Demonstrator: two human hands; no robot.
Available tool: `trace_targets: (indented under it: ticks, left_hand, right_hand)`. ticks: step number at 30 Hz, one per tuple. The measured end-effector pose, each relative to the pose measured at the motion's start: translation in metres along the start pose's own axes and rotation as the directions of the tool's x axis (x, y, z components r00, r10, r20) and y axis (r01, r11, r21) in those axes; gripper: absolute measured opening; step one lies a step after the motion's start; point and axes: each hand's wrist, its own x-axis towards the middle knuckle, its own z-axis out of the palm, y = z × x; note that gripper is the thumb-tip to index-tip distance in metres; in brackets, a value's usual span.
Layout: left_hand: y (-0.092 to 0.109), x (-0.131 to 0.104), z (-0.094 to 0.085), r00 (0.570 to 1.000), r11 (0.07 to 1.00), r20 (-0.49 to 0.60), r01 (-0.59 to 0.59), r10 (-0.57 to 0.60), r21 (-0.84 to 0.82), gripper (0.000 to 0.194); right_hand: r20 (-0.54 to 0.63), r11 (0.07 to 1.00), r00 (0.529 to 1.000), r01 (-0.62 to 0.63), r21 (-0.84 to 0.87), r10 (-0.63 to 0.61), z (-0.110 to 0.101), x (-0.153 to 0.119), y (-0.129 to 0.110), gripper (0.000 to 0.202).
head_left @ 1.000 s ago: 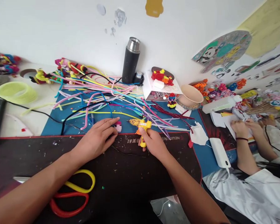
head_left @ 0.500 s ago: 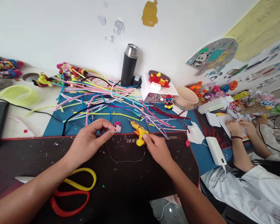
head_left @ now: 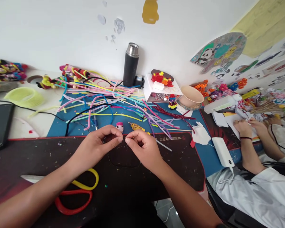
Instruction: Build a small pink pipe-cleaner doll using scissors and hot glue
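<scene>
My left hand (head_left: 103, 142) and my right hand (head_left: 143, 148) come almost together above the dark mat. Both pinch thumb against forefinger at the tips. Whatever they hold is too small to make out. Just behind the fingertips stands a small pale pink doll head (head_left: 119, 127) with a bright pink top and dark marks. A yellow hot glue gun (head_left: 136, 126) lies behind my right hand, which hides most of it. A clear glue stick (head_left: 165, 146) pokes out to its right. Large scissors (head_left: 73, 202) with one red and one yellow handle lie under my left forearm.
Loose pipe cleaners (head_left: 104, 95) cover the blue mat at the back. Behind them stand a black thermos (head_left: 131, 66), a white box (head_left: 154, 95) and a beige bowl (head_left: 192, 97). On the right are a white power bank (head_left: 222, 152) and another person's hands (head_left: 243, 128).
My right hand has let go of the glue gun, now lying on the mat, and moved left to meet my left hand. Both hands pinch close together. The view has shifted slightly.
</scene>
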Motion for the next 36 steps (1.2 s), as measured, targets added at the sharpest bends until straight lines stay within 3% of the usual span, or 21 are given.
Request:
trace_targets:
  ticks: [9,19,22,27,31,36]
  left_hand:
    - [-0.005,-0.005,0.007,1.000,1.000,-0.001,0.000,0.000,-0.031,0.044]
    - [-0.017,-0.011,0.002,0.998,0.987,-0.029,-0.053,0.058,0.155,0.034]
    - [-0.030,-0.004,-0.007,0.982,0.927,-0.084,-0.128,0.168,0.354,0.038]
    - [-0.058,0.020,-0.010,0.967,0.746,0.006,-0.200,0.254,0.636,0.059]
    - [-0.070,0.035,-0.003,0.956,0.705,0.049,-0.248,0.290,0.665,0.058]
    - [-0.070,0.039,0.001,0.954,0.730,0.061,-0.265,0.293,0.630,0.036]
  right_hand:
    - [0.027,1.000,0.999,0.017,0.009,-0.017,0.004,-0.002,0.004,0.016]
    - [0.035,0.999,0.999,-0.012,0.051,0.010,0.004,0.000,0.002,0.015]
    - [0.039,0.992,0.997,-0.073,0.099,0.069,0.001,0.003,0.005,0.019]
    - [0.055,0.983,0.988,-0.149,0.103,0.144,-0.002,0.007,0.012,0.024]
    - [0.068,0.981,0.984,-0.173,0.091,0.167,-0.001,0.012,0.013,0.023]
    - [0.064,0.976,0.983,-0.181,0.118,0.175,0.002,0.018,0.016,0.022]
